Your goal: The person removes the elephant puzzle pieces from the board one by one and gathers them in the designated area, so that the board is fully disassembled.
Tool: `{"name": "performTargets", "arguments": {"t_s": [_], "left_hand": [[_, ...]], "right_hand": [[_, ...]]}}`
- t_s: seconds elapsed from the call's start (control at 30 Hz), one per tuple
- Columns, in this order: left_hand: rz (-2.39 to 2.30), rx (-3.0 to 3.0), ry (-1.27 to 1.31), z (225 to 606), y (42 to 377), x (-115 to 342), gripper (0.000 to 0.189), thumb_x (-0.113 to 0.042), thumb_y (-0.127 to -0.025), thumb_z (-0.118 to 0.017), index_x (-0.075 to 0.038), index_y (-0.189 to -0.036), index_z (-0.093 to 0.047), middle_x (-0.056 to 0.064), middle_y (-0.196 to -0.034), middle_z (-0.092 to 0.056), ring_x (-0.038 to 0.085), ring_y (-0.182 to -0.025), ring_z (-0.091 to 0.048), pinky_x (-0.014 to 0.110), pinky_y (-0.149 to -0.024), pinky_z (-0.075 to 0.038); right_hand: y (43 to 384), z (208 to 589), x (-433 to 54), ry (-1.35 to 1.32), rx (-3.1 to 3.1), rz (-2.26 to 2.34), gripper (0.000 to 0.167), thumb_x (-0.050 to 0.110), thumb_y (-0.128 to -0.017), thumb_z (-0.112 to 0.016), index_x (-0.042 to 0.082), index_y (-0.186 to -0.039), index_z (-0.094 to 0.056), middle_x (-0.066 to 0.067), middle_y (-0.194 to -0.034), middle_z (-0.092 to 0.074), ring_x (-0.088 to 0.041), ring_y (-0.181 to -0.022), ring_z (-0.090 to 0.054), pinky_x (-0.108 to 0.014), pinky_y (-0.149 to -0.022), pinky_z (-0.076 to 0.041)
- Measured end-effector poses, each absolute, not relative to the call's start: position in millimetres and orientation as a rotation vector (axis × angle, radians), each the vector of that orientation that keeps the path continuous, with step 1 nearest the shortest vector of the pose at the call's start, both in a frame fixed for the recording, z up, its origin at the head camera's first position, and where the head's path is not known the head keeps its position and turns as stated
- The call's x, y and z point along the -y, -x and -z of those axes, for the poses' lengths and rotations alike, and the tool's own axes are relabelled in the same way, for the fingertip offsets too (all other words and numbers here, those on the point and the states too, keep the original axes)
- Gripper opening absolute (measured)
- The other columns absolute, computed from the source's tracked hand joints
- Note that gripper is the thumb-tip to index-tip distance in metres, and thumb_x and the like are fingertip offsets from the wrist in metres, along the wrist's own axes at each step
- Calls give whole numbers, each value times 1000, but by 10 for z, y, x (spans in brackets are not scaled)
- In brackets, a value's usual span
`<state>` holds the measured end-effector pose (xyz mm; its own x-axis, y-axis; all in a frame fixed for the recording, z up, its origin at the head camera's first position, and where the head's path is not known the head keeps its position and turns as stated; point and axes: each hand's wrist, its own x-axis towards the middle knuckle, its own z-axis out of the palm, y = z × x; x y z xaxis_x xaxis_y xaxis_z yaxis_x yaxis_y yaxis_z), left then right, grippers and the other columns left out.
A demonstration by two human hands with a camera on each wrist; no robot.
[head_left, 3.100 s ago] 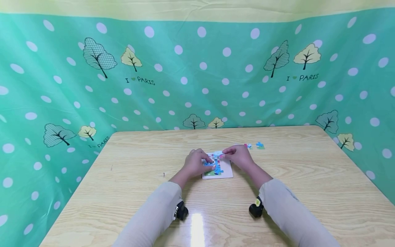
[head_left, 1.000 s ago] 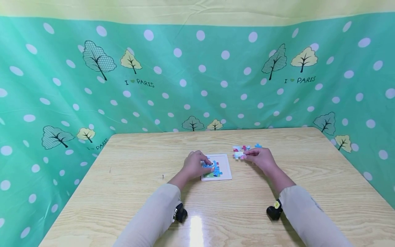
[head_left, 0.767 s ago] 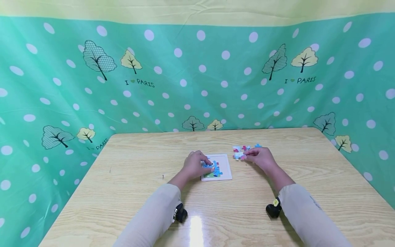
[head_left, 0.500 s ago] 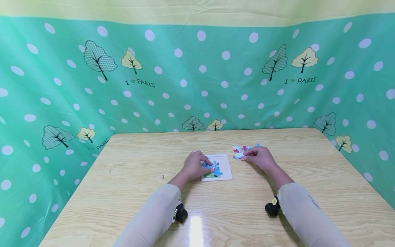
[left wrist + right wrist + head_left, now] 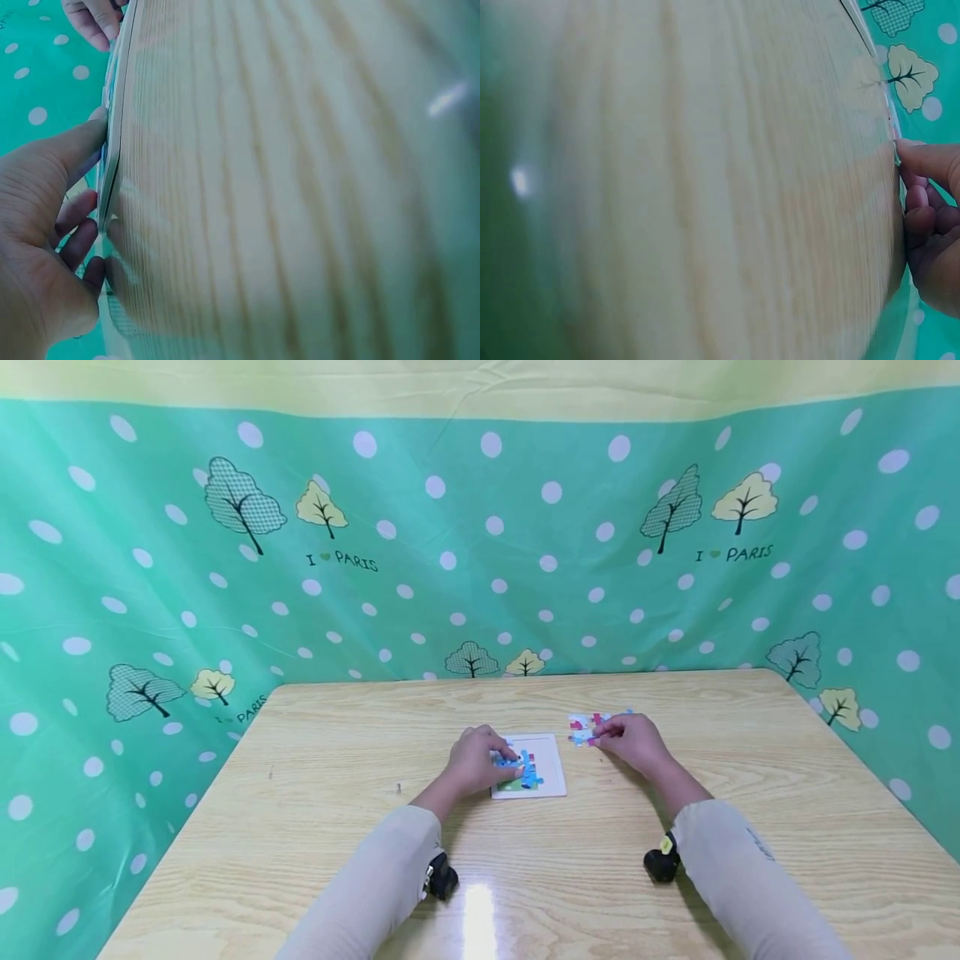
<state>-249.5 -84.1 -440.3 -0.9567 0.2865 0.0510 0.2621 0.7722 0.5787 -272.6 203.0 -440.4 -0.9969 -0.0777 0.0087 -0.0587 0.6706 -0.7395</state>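
In the head view a white puzzle tray (image 5: 553,768) lies mid-table, with joined blue and green puzzle pieces (image 5: 531,775) in its lower left. My left hand (image 5: 472,760) rests on those pieces, thumb and fingertips touching them and covering part. In the left wrist view the left thumb (image 5: 86,139) lies over the tray's edge and the other fingers are loosely bent. To the tray's right, my right hand (image 5: 633,742) pinches a puzzle piece (image 5: 582,737) of pale blue and pink, low at the table. Fingertips hide part of it.
Right behind that piece lie other loose puzzle pieces (image 5: 579,722), partly hidden by the right hand. A small dark bit (image 5: 398,788) sits left of the tray. A green dotted cloth (image 5: 480,543) hangs behind the wooden table (image 5: 337,760).
About three seconds ago my right hand was at the tray's top edge with a pale piece. It has since moved right to the loose pieces, shifting only slightly lately. The left hand stays put.
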Motion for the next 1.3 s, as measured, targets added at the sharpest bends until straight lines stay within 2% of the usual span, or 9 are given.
{"name": "performTargets", "arguments": {"t_s": [0.17, 0.43, 0.57, 0.83, 1.1, 1.3], "left_hand": [[-948, -2914, -467, 4400, 2502, 842, 19, -37, -77, -83, -23, -88, -77, -9, -92, -55, 14, -92, -46, 32, -82, -40], [-942, -2914, -461, 4384, 2497, 849, 19, -38, -78, -83, -23, -88, -77, -8, -94, -56, 15, -93, -46, 33, -83, -40], [-940, -2916, -464, 4390, 2496, 846, 19, -38, -78, -83, -23, -88, -78, -8, -94, -56, 15, -93, -46, 33, -83, -40], [-935, -2922, -454, 4389, 2486, 844, 18, -38, -77, -83, -23, -88, -77, -8, -95, -56, 15, -94, -47, 33, -84, -40], [-950, -2913, -442, 4389, 2482, 848, 17, -37, -77, -83, -23, -87, -77, -9, -94, -56, 14, -94, -47, 33, -85, -41], [-955, -2915, -454, 4379, 2472, 852, 18, -37, -77, -84, -23, -86, -78, -9, -93, -56, 15, -93, -47, 33, -84, -41]], "right_hand": [[2690, 4385, -2037, 119, -2822, 1311, 16, 12, -89, -72, 3, -102, -72, -8, -93, -65, -23, -85, -54, -32, -73, -47], [2648, 4319, -2026, 38, -2734, 1498, 23, 10, -89, -72, 5, -112, -70, -12, -106, -63, -23, -88, -52, -25, -66, -49], [2631, 4270, -2024, 47, -2706, 1561, 24, 12, -90, -71, 5, -113, -70, -13, -111, -64, -24, -89, -52, -28, -68, -49], [2579, 4186, -1994, 103, -2684, 1645, 26, 14, -90, -72, 3, -114, -69, -12, -110, -67, -25, -93, -55, -39, -78, -51], [2519, 4105, -1897, 160, -2658, 1696, 30, 13, -87, -74, 0, -114, -69, -13, -100, -65, -25, -89, -56, -40, -75, -53], [2505, 4067, -1828, 162, -2592, 1703, 34, 15, -87, -75, 2, -117, -68, -12, -100, -65, -29, -89, -60, -39, -75, -53]]}}
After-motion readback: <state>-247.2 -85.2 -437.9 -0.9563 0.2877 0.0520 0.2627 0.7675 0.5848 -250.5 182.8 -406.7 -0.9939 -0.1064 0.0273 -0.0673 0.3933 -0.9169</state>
